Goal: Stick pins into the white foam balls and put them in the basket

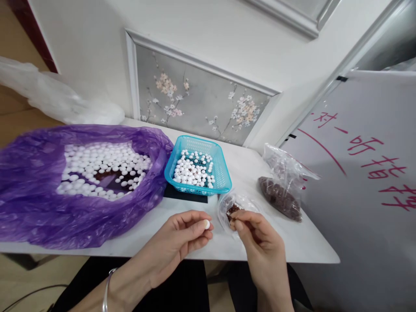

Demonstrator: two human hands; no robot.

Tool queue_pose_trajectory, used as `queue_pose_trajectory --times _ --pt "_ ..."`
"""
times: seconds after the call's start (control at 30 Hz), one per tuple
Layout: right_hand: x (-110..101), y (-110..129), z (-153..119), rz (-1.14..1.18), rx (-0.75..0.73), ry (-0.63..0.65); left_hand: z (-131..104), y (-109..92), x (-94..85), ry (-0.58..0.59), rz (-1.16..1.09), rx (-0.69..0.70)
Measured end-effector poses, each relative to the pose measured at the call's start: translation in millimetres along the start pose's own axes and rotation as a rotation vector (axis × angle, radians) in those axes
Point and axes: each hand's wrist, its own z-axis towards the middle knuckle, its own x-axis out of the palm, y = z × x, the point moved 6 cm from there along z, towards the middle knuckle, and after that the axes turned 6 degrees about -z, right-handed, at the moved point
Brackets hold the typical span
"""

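My left hand (pixel 185 236), with a bracelet at its wrist, pinches a small white ball (pixel 207 224) between thumb and fingertips in front of the blue basket. My right hand (pixel 260 242) is closed in a pinch at the clear plastic bowl (pixel 223 212), which holds small brown bits (pixel 232 209). Whatever its fingertips hold is too small to make out. The blue basket (pixel 224 173) behind my hands contains many white balls (pixel 190 172) and some brown pieces. At the left, an open purple bag (pixel 136 216) contains many more white balls (pixel 100 158).
A clear zip bag of brown material (pixel 281 199) lies on the right of the white table (pixel 312 242). Under the basket's front edge is a black flat piece (pixel 185 194). A whiteboard (pixel 357 216) with red writing stands at the right, and white plastic (pixel 65 102) lies at the back left.
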Motion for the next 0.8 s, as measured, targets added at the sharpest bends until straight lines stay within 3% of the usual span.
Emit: queue_pose_trajectory --times 0.23,0.33,0.5,0.8 --pt "32 16 -12 0.223 0.003 0.106 -11 -7 10.9 0.026 -0.1 0.031" --pt "41 27 -16 0.202 -0.019 0.066 -15 -10 12.6 0.042 -0.124 0.047" --pt "46 51 -22 0.144 -0.18 -0.058 -19 -10 6.2 0.027 -0.19 0.077" --pt "53 52 -27 0.01 -0.275 -0.062 -28 -17 5.4 0.084 0.049 0.163"
